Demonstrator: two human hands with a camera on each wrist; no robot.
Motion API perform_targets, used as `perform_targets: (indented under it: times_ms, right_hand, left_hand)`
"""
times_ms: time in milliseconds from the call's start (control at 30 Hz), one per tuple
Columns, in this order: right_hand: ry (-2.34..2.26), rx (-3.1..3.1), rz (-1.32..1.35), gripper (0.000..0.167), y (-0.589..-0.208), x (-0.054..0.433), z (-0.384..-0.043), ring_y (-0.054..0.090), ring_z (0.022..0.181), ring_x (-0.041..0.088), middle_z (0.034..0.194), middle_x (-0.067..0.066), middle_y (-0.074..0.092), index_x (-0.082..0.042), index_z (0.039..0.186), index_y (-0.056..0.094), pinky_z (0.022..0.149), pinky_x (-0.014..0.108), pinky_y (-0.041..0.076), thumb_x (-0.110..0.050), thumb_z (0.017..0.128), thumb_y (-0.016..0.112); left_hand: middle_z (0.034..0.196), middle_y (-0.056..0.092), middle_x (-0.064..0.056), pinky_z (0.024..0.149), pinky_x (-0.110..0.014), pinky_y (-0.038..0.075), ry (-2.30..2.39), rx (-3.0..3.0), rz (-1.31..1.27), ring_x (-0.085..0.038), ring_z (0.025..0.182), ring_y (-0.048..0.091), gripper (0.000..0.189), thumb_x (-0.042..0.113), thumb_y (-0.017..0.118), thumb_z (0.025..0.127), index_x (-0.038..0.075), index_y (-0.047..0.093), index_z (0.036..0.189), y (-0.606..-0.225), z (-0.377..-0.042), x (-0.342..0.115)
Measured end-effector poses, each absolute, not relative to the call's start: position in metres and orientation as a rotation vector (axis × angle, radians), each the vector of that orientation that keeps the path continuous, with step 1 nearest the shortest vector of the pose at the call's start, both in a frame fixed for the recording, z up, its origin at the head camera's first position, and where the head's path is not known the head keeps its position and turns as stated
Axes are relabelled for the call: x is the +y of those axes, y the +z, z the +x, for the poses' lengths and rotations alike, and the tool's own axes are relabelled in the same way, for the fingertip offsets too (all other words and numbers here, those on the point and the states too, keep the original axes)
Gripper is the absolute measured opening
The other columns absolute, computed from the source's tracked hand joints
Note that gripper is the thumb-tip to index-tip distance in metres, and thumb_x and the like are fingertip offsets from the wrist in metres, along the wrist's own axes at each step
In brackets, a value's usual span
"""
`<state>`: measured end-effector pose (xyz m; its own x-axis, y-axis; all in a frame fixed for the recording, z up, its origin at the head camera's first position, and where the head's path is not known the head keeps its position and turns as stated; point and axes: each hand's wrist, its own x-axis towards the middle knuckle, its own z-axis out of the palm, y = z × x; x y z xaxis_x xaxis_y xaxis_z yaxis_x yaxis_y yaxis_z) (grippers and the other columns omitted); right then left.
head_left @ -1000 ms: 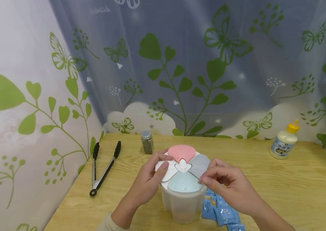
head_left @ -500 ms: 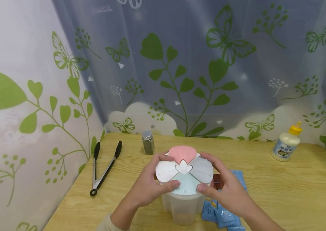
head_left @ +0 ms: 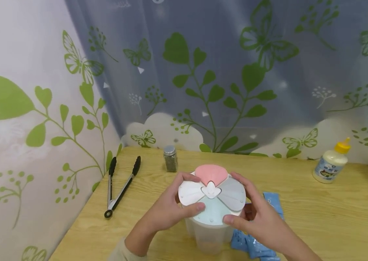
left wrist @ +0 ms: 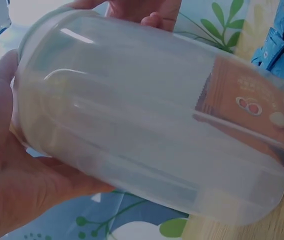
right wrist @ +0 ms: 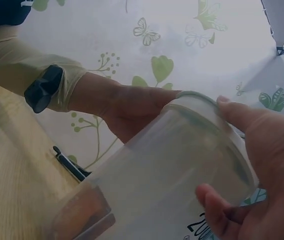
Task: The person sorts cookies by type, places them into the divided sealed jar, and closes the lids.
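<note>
A translucent plastic canister (head_left: pixel 210 237) stands upright on the table, topped by a round lid (head_left: pixel 190 192) with pink, white, grey and pale blue petal-shaped flaps, all lying flat. My left hand (head_left: pixel 171 208) grips the lid's left side, its thumb on the pale blue flap (head_left: pixel 212 208). From the right, my right hand (head_left: pixel 259 214) holds the lid, thumb at the front edge of that flap and fingers along the grey flap's far side. Through the canister wall in the left wrist view, an orange-brown packet (left wrist: pixel 249 102) shows at the bottom. Some fingertips are hidden behind the lid.
Several blue packets (head_left: pixel 259 248) lie right of the canister, partly under my right hand. Black-tipped metal tongs (head_left: pixel 123 190) lie spread at the left. A small spice jar (head_left: pixel 171 161) and a yellow-capped bottle (head_left: pixel 330 166) stand toward the back.
My right hand, earlier with bunched fingers at the lid's right front edge, now spreads round the lid's right side. My left thumb has come down onto the pale blue flap. The head view has shifted slightly.
</note>
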<state>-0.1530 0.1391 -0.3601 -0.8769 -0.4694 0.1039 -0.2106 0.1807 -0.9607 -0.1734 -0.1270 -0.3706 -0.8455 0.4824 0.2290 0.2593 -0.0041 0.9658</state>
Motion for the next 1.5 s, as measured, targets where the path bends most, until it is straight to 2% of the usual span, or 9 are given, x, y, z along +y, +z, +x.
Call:
perform_targets:
  times_ms: [200, 400, 533, 700, 967, 1100, 1267, 1400, 1500]
  right_hand:
    - [-1.749, 2.337, -0.851, 0.066, -0.364, 0.145, -0.158, 0.067, 0.068, 0.016, 0.134, 0.009, 0.056, -0.026, 0.154, 0.034, 0.057, 0.031, 0.055, -0.009, 0.097, 0.064]
    - [-2.013, 2.257, -1.178, 0.031, -0.371, 0.146, -0.163, 0.06, 0.067, 0.012, 0.152, 0.005, 0.046, -0.004, 0.116, 0.069, 0.052, 0.029, 0.05, 0.014, 0.093, 0.057]
    - [-1.958, 2.258, -1.219, 0.054, -0.372, 0.141, -0.16, 0.059, 0.069, 0.012, 0.157, 0.011, 0.036, -0.005, 0.131, 0.059, 0.055, 0.027, 0.051, 0.013, 0.082, 0.072]
    - [-1.829, 2.234, -1.147, 0.089, -0.374, 0.141, -0.156, 0.059, 0.069, 0.014, 0.153, 0.0, 0.038, -0.01, 0.156, 0.029, 0.058, 0.027, 0.051, 0.004, 0.082, 0.077]
    - [-1.832, 2.391, -1.016, 0.085, -0.379, 0.14, -0.155, 0.058, 0.064, 0.014, 0.12, 0.004, 0.053, -0.02, 0.156, 0.029, 0.055, 0.027, 0.051, 0.0, 0.087, 0.074]
    - [-1.841, 2.419, -0.873, 0.083, -0.378, 0.137, -0.157, 0.059, 0.063, 0.015, 0.104, 0.005, 0.052, -0.027, 0.153, 0.033, 0.057, 0.028, 0.053, -0.005, 0.086, 0.077]
    - [-1.833, 2.453, -0.788, 0.081, -0.376, 0.134, -0.158, 0.061, 0.062, 0.016, 0.115, 0.004, 0.053, -0.029, 0.15, 0.039, 0.057, 0.029, 0.054, -0.009, 0.083, 0.08]
    - [-1.839, 2.439, -0.795, 0.079, -0.375, 0.134, -0.157, 0.06, 0.059, 0.016, 0.127, 0.001, 0.053, -0.028, 0.149, 0.04, 0.054, 0.029, 0.053, -0.009, 0.084, 0.08]
    - [-1.876, 2.365, -0.785, 0.076, -0.373, 0.135, -0.158, 0.058, 0.058, 0.016, 0.135, -0.003, 0.053, -0.026, 0.15, 0.04, 0.05, 0.03, 0.051, -0.007, 0.086, 0.077]
  left_hand:
    - [0.155, 0.036, -0.008, 0.089, -0.029, 0.056, 1.987, 2.223, 0.804, -0.029, 0.133, 0.05, 0.029, 0.01, 0.068, 0.095, 0.009, 0.061, 0.123, -0.366, -0.178, -0.138]
    - [0.105, 0.056, -0.004, 0.08, -0.026, 0.057, 1.941, 2.78, 0.66, -0.017, 0.094, 0.058, 0.016, 0.02, 0.065, 0.098, 0.012, 0.077, 0.094, -0.358, -0.179, -0.151]
    - [0.116, 0.062, -0.003, 0.084, -0.032, 0.054, 1.732, 2.769, 0.827, -0.017, 0.103, 0.059, 0.032, 0.02, 0.044, 0.107, 0.014, 0.074, 0.116, -0.352, -0.173, -0.156]
    - [0.148, 0.043, 0.005, 0.108, -0.043, 0.045, 1.516, 2.603, 0.956, -0.019, 0.138, 0.042, 0.039, 0.025, 0.049, 0.106, 0.027, 0.049, 0.145, -0.348, -0.166, -0.151]
    - [0.159, 0.036, 0.0, 0.112, -0.058, 0.038, 1.629, 2.604, 0.943, -0.027, 0.149, 0.033, 0.033, 0.03, 0.041, 0.108, 0.023, 0.057, 0.137, -0.357, -0.172, -0.131]
    - [0.165, 0.023, 0.001, 0.111, -0.065, 0.034, 1.569, 2.575, 1.074, -0.031, 0.15, 0.028, 0.067, 0.062, 0.056, 0.094, 0.025, 0.043, 0.148, -0.362, -0.173, -0.135]
    - [0.165, 0.02, 0.004, 0.112, -0.065, 0.033, 1.572, 2.573, 1.111, -0.028, 0.15, 0.028, 0.091, 0.056, 0.085, 0.071, 0.026, 0.042, 0.146, -0.366, -0.174, -0.138]
    - [0.165, 0.022, 0.004, 0.112, -0.062, 0.035, 1.563, 2.604, 1.112, -0.027, 0.149, 0.03, 0.088, 0.041, 0.09, 0.072, 0.026, 0.044, 0.145, -0.367, -0.174, -0.139]
    - [0.163, 0.027, 0.001, 0.112, -0.063, 0.036, 1.547, 2.652, 1.127, -0.028, 0.148, 0.033, 0.066, 0.04, 0.076, 0.088, 0.025, 0.045, 0.144, -0.366, -0.173, -0.139]
